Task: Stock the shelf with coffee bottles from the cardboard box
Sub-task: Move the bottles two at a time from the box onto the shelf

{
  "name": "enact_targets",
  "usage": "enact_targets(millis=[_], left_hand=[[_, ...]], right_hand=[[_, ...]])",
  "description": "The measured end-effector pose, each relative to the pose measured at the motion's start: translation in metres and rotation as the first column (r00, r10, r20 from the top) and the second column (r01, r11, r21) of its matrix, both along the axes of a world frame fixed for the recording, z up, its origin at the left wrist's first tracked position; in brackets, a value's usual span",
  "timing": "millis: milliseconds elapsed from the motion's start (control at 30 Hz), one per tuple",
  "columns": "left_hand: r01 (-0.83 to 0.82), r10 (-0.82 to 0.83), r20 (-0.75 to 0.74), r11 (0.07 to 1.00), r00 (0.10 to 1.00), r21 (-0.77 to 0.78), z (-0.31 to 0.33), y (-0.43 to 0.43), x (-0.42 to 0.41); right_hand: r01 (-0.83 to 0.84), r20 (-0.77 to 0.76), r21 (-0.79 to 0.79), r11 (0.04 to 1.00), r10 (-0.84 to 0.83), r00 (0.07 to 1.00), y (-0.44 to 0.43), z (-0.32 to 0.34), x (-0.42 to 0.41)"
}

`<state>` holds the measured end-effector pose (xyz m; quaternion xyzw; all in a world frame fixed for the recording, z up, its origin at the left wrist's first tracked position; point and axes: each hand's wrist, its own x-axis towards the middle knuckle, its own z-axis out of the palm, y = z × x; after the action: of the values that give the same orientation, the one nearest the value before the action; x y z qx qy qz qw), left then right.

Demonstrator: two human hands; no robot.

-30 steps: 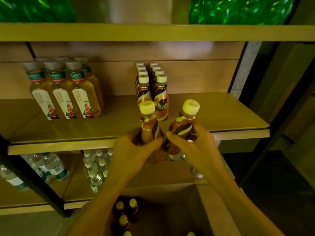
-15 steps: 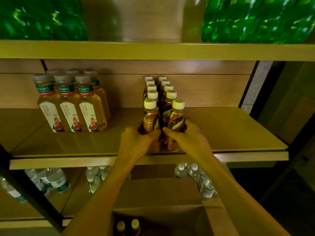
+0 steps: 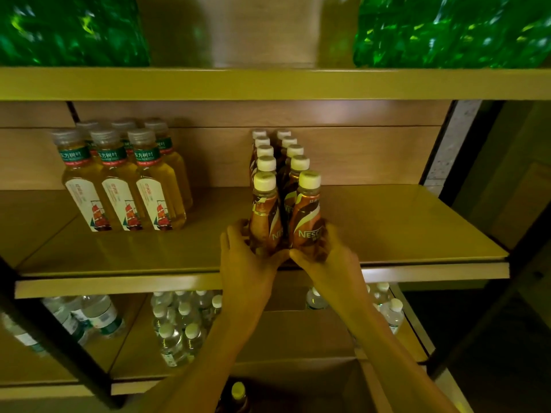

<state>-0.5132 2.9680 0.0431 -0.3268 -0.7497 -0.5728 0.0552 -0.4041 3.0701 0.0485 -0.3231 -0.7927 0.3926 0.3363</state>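
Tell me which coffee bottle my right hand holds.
The right hand grips the front bottle of the right row; the left hand grips its neighbour.

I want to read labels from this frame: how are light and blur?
Head view: dim, yellow-cast light; green packs on top smeared; front coffee bottles, gripped by left hand and right hand, fairly sharp, lettering partly showing; tea bottles legible.

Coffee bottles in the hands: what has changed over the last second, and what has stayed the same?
The left hand and right hand carried the left coffee bottle and right coffee bottle forward onto the shelf, upright, heading the two coffee rows. Both hands still grip them. The tea bottles stayed put.
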Motion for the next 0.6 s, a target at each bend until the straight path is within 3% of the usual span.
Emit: enact_targets(millis=[267, 600], left_hand=[[0.129, -0.125, 0.172, 0.991, 0.977, -0.014, 0.006, -0.009, -0.019], [0.271, -0.264, 0.163, 0.962, 0.951, -0.026, -0.007, -0.009, -0.035]], right_hand=[[0.054, 0.005, 0.057, 0.997, -0.055, 0.998, 0.004, -0.003, -0.002], [0.28, -0.075, 0.203, 0.938, -0.27, 0.96, -0.014, -0.016, -0.021]])
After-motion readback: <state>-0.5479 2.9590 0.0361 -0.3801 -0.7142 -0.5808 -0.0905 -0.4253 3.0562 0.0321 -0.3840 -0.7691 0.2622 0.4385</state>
